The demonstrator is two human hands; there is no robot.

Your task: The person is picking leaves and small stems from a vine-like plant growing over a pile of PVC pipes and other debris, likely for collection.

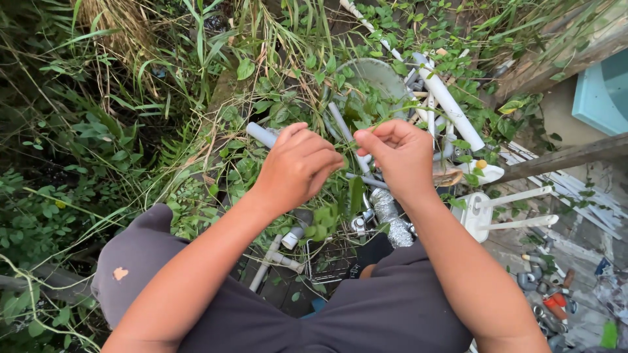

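My left hand (297, 167) and my right hand (399, 153) are raised close together in the middle of the head view, fingers curled and fingertips nearly touching. They pinch something very thin between them, perhaps a green stem or leaf (350, 140); it is too small to make out. Below the hands lies a heap of grey and white plastic pipes (448, 104) overgrown with vines. My dark shorts (366, 314) fill the bottom of the view.
Dense weeds and grass (98, 131) cover the left. A silver corrugated hose (389, 212), a wire rack (330, 258), a white plastic frame (497, 216), a wooden beam (569, 157) and loose pipe fittings (546, 294) lie at right. A pale blue panel (605, 91) is far right.
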